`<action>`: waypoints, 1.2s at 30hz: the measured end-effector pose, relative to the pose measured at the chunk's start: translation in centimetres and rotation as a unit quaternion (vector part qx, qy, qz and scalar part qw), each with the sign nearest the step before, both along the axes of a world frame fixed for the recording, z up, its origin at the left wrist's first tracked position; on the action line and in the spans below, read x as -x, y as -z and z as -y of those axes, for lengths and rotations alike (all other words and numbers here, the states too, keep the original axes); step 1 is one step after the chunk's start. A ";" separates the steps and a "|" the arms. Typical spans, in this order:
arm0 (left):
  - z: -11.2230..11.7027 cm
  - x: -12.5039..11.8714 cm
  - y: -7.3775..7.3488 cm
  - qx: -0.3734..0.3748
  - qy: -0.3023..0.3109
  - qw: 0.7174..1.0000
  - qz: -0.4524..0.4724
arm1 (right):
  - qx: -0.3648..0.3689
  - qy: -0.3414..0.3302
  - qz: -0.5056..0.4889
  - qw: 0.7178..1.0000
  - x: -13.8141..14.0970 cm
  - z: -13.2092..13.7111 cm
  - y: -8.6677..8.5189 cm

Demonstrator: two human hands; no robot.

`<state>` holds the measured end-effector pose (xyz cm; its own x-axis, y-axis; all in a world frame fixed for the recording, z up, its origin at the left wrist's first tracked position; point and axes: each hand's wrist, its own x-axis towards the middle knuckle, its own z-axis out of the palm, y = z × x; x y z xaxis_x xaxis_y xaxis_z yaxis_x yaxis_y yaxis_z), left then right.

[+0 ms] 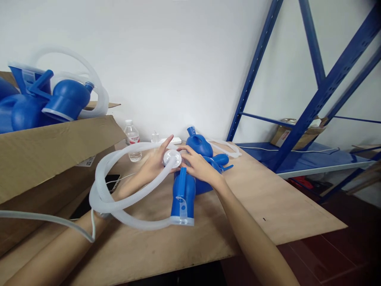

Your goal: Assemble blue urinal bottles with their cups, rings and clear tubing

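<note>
While your left hand (pixel 154 161) and right hand (pixel 199 163) hold the white cap (pixel 168 154) between their fingers, just beyond the blue container (pixel 175 194) above the table (pixel 268 214), blue jugs (pixel 67 97) and pale tubing (pixel 104 97) crowd the cardboard box (pixel 59 147).

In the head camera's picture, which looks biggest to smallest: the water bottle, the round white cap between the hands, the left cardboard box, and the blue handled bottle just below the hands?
1. Cardboard box, though cut off by the frame
2. Blue handled bottle
3. Water bottle
4. Round white cap
</note>
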<state>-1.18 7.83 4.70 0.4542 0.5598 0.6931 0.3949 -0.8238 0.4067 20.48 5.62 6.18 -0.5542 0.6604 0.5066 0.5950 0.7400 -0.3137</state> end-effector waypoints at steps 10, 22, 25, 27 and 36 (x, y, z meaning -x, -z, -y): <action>-0.2 0.8 1.2 -0.049 -0.071 0.996 -0.010 | -0.010 -0.056 -0.062 0.996 -0.1 -1.1 0.6; 0.3 1.3 -1.1 -0.100 -0.060 0.987 -0.114 | 0.001 -0.030 -0.081 0.996 0.1 -1.2 0.8; 0.4 1.5 -2.5 -0.072 -0.038 0.985 -0.154 | 0.010 -0.028 -0.082 0.996 0.2 -0.8 0.6; 0.8 1.5 -3.2 -0.072 -0.038 0.982 -0.168 | 0.018 -0.020 -0.081 0.996 0.3 -0.6 0.4; 1.4 0.9 -3.5 0.004 0.013 0.997 -0.074 | 0.043 -0.016 -0.089 0.995 0.2 -0.8 0.4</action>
<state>-2.06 6.42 8.23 0.5650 0.5519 0.6134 0.4295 -0.8315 0.3524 20.31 6.45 5.75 -0.4829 0.6887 0.5408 0.5006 0.7238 -0.4748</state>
